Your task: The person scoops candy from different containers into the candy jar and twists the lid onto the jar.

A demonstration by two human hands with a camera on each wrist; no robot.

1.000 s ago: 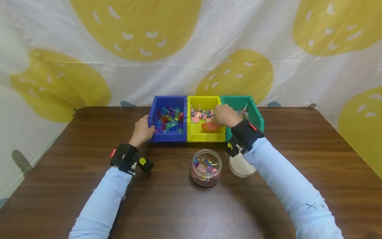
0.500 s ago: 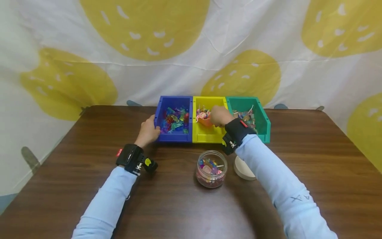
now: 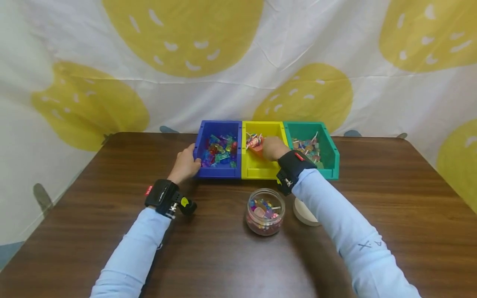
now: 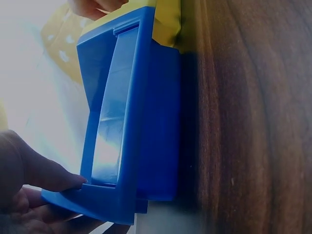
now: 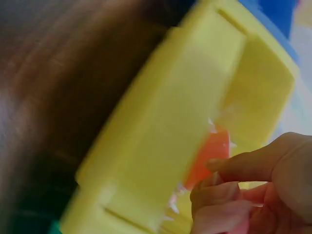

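Note:
The left hand (image 3: 185, 164) grips the left wall of the blue bin (image 3: 218, 172), its thumb over the rim in the left wrist view. Translucent coloured pieces (image 3: 220, 151) lie in that bin. Inside the yellow bin (image 3: 260, 172), the right hand (image 3: 273, 148) pinches a small orange-red scoop (image 5: 213, 152). Small striped lollipops (image 3: 254, 140) are at the scoop's mouth and behind it; the hand hides part of them. Nearer the person stands an uncovered clear jar (image 3: 265, 225) with mixed colourful pieces inside.
A green bin (image 3: 329, 159) with small mixed pieces adjoins the yellow one on the right. Beside the jar a white lid (image 3: 304, 213) lies on the brown table (image 3: 208, 252), partly behind the right forearm. A patterned cloth (image 3: 223, 95) hangs behind the bins.
The right hand has pushed the scoop back and left into the lollipops in the yellow bin. The left hand keeps its grip on the blue bin. The head view has shifted slightly.

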